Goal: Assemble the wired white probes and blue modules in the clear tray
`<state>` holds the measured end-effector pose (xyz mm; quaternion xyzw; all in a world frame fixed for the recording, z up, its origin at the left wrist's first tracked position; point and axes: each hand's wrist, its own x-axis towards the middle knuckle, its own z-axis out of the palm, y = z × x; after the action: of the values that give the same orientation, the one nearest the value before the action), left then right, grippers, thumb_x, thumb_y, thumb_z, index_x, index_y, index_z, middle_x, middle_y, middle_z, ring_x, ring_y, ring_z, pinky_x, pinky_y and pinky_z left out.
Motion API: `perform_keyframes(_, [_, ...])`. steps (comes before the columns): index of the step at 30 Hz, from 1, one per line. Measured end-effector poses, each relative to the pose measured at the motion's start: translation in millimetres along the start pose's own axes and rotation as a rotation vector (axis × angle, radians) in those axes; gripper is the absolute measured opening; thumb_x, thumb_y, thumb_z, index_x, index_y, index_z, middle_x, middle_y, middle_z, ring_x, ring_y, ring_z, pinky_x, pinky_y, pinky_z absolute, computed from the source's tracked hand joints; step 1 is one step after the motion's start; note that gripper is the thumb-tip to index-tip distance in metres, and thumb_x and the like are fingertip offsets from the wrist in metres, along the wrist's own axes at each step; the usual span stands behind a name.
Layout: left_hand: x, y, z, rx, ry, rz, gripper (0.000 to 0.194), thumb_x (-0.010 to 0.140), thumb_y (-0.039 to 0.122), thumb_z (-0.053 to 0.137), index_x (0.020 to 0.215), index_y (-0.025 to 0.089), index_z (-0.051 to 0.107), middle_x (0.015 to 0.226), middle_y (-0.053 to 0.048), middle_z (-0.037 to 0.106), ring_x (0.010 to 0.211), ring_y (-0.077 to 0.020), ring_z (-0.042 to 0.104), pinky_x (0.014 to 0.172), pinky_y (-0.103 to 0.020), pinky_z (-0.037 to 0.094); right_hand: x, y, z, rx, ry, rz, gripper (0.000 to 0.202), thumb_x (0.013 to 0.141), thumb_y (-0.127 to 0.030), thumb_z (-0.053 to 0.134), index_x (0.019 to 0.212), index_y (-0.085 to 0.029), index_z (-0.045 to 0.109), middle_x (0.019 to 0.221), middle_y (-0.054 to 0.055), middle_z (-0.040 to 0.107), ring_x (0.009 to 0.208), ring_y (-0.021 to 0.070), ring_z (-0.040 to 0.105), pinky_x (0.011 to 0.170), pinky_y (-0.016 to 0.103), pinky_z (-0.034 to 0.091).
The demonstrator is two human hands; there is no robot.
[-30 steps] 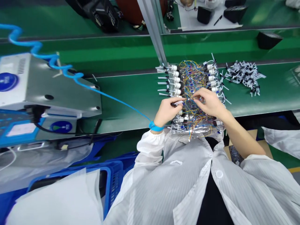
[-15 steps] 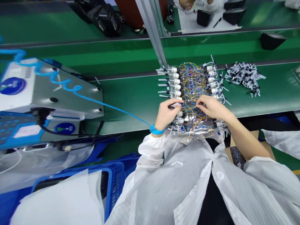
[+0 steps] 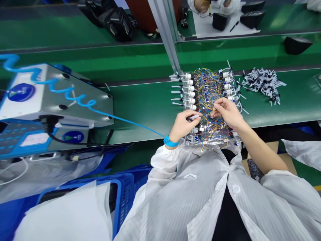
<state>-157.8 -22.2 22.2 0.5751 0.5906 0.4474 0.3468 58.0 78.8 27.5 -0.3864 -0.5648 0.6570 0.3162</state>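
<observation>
In front of me lies a stack of wired assemblies [image 3: 207, 90] in clear wrap, with white cylindrical ends and tangled yellow, blue and red wires. My left hand [image 3: 184, 125], wearing a blue wrist strap [image 3: 172, 143], is closed at the left side of a near row. A small white-and-black part [image 3: 193, 117] shows between its thumb and fingers. Over the wires, my right hand [image 3: 227, 113] pinches thumb and forefinger together on what looks like a thin wire. The exact contact at those fingertips is too small to see clearly.
A pile of small black-and-white pieces [image 3: 263, 82] lies right of the stack. At left stands a metal machine [image 3: 80, 103]; a coiled blue cord [image 3: 130, 122] runs to my wrist. A metal post [image 3: 165, 33] rises behind the stack. Another person's hands [image 3: 204, 5] show across the bench.
My right hand has lifted slightly, its thumb and forefinger now pinched above the wires. My left hand has shifted a little toward me and right along the stack. The view has shifted slightly.
</observation>
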Motion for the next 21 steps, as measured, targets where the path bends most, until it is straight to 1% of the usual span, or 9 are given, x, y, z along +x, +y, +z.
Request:
perform_keyframes(3, [-1,-1,0.6,-0.029,-0.017,-0.004,0.019,0.089,0.024,0.074,0.104,0.02,0.084,0.105,-0.007,0.082,0.095,-0.0209,0.074,0.09,-0.036,0.057,0,0,-1,0.031,-0.007,0.006,0.038,0.09,-0.056,0.081,0.098,-0.025,0.06,0.08,-0.001,0.064,0.071,0.0151,0.07,0.071,0.034,0.063])
perform_keyframes(5, [-1,-2,0.7,-0.05,-0.021,-0.014,0.02,0.089,0.023,0.074,0.106,0.02,0.084,0.105,-0.007,0.081,0.095,-0.0203,0.074,0.09,-0.035,0.057,-1,1,-3,0.026,-0.022,0.012,0.036,0.09,-0.054,0.082,0.097,-0.025,0.062,0.082,-0.001,0.063,0.07,0.0144,0.068,0.07,0.033,0.062])
perform_keyframes(9, [-2,0,-0.3,-0.072,-0.044,-0.016,0.02,0.09,0.022,0.072,0.105,0.02,0.084,0.098,-0.006,0.08,0.088,-0.0183,0.072,0.083,-0.033,0.056,0,3,-5,-0.005,-0.057,0.027,0.033,0.089,-0.05,0.083,0.097,-0.025,0.063,0.087,-0.001,0.064,0.07,0.0135,0.065,0.069,0.033,0.059])
perform_keyframes(13, [0,0,-0.7,-0.052,-0.076,0.003,0.016,0.087,0.022,0.076,0.101,0.02,0.084,0.089,-0.004,0.077,0.08,-0.0164,0.069,0.076,-0.031,0.055,3,5,-6,-0.049,-0.042,0.039,0.032,0.088,-0.049,0.082,0.096,-0.025,0.062,0.088,0.0,0.064,0.07,0.0144,0.065,0.072,0.035,0.059])
perform_keyframes(17, [2,-4,-0.1,0.01,-0.072,0.026,0.011,0.087,0.022,0.076,0.096,0.02,0.083,0.09,-0.004,0.077,0.084,-0.0176,0.069,0.084,-0.034,0.057,4,9,-8,-0.108,-0.018,-0.001,0.031,0.088,-0.047,0.081,0.092,-0.025,0.06,0.084,0.0,0.064,0.07,0.0147,0.065,0.073,0.036,0.059])
perform_keyframes(19, [2,-5,0.2,0.038,-0.078,0.022,0.014,0.09,0.023,0.075,0.101,0.021,0.083,0.095,-0.005,0.078,0.088,-0.0184,0.071,0.088,-0.035,0.057,4,11,-9,-0.116,-0.012,-0.007,0.031,0.088,-0.047,0.081,0.091,-0.025,0.06,0.081,0.0,0.064,0.069,0.0148,0.065,0.074,0.037,0.059])
perform_keyframes(21, [2,-4,0.6,0.048,-0.082,0.01,0.019,0.092,0.024,0.075,0.109,0.021,0.084,0.098,-0.006,0.079,0.091,-0.0192,0.072,0.088,-0.035,0.057,4,12,-9,-0.118,-0.01,-0.004,0.031,0.088,-0.048,0.081,0.092,-0.024,0.061,0.08,0.0,0.064,0.069,0.015,0.065,0.074,0.037,0.059])
